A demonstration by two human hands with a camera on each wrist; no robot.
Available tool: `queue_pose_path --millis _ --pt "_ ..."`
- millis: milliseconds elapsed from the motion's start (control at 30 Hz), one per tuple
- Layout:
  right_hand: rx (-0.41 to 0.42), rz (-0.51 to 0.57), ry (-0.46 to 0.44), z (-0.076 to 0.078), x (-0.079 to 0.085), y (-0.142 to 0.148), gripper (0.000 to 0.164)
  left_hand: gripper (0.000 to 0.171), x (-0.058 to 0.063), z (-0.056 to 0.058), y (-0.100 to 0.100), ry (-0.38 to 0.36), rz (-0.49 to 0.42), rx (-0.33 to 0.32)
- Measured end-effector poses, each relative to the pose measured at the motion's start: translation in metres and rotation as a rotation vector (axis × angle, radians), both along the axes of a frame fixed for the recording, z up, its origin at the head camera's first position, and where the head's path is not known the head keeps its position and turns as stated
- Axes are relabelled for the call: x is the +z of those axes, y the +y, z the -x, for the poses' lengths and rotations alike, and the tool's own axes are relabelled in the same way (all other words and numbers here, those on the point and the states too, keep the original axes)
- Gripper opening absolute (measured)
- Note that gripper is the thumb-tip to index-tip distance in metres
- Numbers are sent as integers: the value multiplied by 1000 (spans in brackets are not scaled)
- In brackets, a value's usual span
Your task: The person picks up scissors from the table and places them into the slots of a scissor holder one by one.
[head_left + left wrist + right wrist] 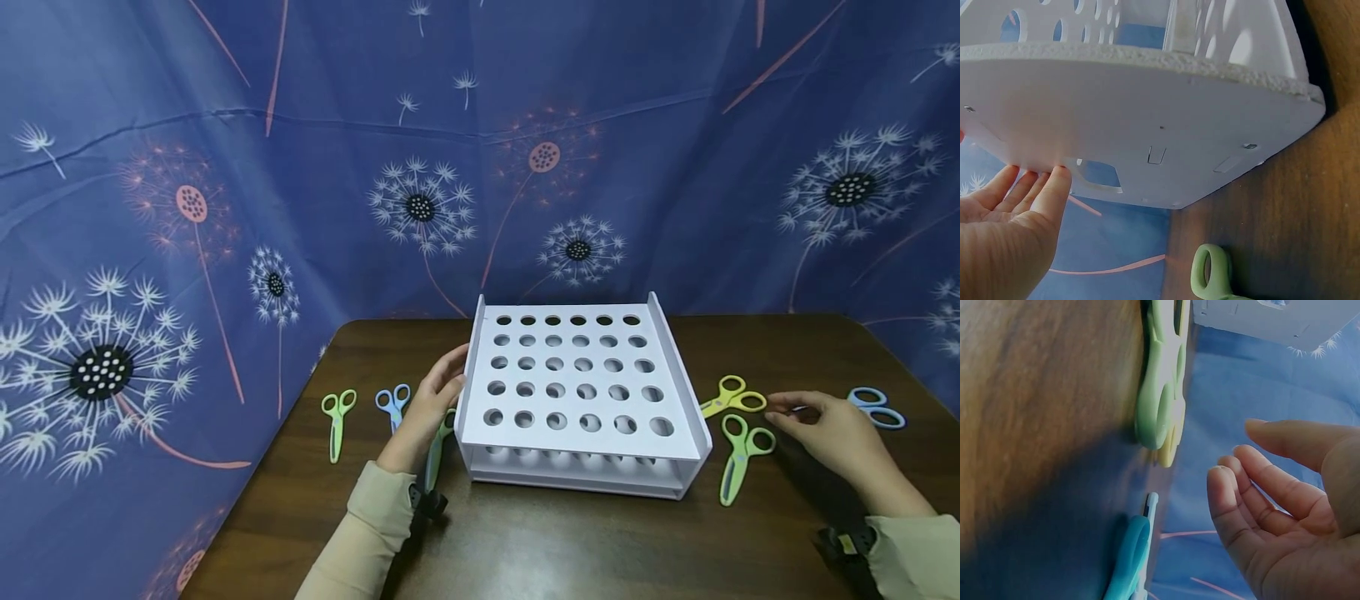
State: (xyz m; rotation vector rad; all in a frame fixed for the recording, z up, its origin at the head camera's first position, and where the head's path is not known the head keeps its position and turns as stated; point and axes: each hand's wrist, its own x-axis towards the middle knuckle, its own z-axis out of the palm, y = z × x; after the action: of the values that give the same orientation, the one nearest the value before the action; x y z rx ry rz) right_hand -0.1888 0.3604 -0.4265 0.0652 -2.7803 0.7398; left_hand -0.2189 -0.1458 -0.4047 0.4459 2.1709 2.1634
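A white rack with rows of round holes stands mid-table. My left hand touches its left side panel; in the left wrist view, the extended fingertips rest against this panel near a cutout. My right hand hovers right of the rack, fingers loosely bent and a gap below the thumb, holding nothing. Nearest to it are yellow scissors, whose tip is hidden by the rack, and green scissors. Blue scissors lie partly behind this hand; the right wrist view shows their handle.
On the left lie green scissors and blue scissors, the latter partly covered by the left hand. Another green pair lies between the left wrist and the rack. A blue dandelion-print cloth hangs behind the brown table.
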Motion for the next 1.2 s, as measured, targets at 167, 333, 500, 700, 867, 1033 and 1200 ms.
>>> queue_pose_path --millis 167,333,500,700,867,1033,1200 --pt "-5 -4 -64 -1 -4 3 35 49 -1 1 1 1 -1 9" --pt "1 -2 -89 2 -5 4 35 48 -1 0 1 1 2 15" --pt "10 -5 -129 4 -5 5 36 48 -2 0 1 -4 3 18" --pt "17 -14 -153 4 -8 8 35 48 -2 1 2 5 -5 8" --pt "22 -21 -151 7 -12 9 33 48 -2 0 2 15 -8 13" --pt "19 -37 -174 9 -15 10 36 49 -2 0 2 16 -9 10" --pt "16 -37 -203 11 -16 9 36 48 -3 1 2 8 -9 11"
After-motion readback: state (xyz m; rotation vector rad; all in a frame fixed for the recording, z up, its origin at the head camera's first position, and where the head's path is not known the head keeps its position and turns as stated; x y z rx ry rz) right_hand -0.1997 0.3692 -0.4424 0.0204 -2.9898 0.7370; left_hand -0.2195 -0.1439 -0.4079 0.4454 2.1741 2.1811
